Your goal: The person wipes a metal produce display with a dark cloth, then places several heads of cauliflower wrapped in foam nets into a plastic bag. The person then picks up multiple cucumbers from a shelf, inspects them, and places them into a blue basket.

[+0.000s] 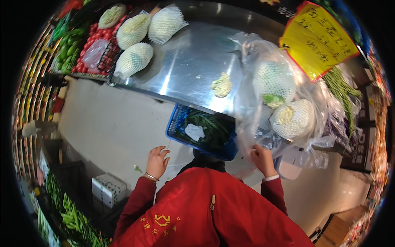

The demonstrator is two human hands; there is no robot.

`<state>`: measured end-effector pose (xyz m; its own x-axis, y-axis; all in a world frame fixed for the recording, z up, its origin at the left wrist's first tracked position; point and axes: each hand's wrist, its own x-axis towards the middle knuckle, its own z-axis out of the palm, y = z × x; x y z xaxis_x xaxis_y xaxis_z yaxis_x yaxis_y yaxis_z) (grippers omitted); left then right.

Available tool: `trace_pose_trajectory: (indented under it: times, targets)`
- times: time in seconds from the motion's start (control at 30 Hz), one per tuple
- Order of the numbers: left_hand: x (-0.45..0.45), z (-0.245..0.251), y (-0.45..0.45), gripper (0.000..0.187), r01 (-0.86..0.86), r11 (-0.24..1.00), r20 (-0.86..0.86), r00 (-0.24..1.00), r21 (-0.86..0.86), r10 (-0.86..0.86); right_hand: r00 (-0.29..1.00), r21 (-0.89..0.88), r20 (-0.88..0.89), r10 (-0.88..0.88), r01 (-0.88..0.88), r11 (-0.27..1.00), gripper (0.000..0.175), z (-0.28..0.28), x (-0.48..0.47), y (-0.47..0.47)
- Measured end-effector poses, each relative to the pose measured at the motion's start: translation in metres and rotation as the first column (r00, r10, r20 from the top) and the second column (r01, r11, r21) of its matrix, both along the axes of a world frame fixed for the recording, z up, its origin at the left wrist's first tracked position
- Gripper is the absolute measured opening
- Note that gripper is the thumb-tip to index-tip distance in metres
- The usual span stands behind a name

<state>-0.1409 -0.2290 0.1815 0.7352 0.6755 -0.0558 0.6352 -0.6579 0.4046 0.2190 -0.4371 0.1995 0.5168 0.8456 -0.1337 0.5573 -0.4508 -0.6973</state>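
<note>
My right hand (262, 159) pinches the near edge of a large clear plastic bag (247, 117) that drapes over the right part of a metal counter (185, 68). Beside and partly beneath the film lie two cauliflowers in white foam nets, a farther one (273, 80) and a nearer one (293, 119). Left of the bag, a loose cauliflower floret (222, 85) rests on the steel. My left hand (157, 163) hangs over the floor, fingers apart and holding nothing. Below the counter's edge stands a blue plastic basket (171, 123) with green leaves and a foam net (194, 132) inside.
Several netted cauliflowers (134, 60) sit at the counter's left, beside red tomatoes (81, 66). A yellow sign (318, 40) with writing stands at right, near green long beans (339, 92). A white box (108, 189) lies behind on the left, near green peppers (74, 213).
</note>
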Motion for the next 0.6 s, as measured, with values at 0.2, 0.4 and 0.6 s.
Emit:
trace_pose_trajectory:
  times: [0.2,0.4,0.6]
  targets:
    - [-0.039,0.000,-0.017,0.034,-0.126,0.992,-0.119,0.985,-0.018,0.123,0.994,0.199,0.099,-0.038,0.017,0.980,0.020,0.006,0.005,0.007]
    - [-0.062,-0.009,0.097,0.072,-0.328,0.944,0.215,0.921,-0.017,0.324,0.926,0.499,0.258,-0.274,0.115,0.859,0.032,0.063,-0.030,0.065]
    - [-0.058,-0.037,0.347,0.076,-0.490,0.812,0.589,0.569,-0.319,0.574,0.902,0.523,0.252,-0.352,0.178,0.833,0.027,0.055,-0.100,0.138]
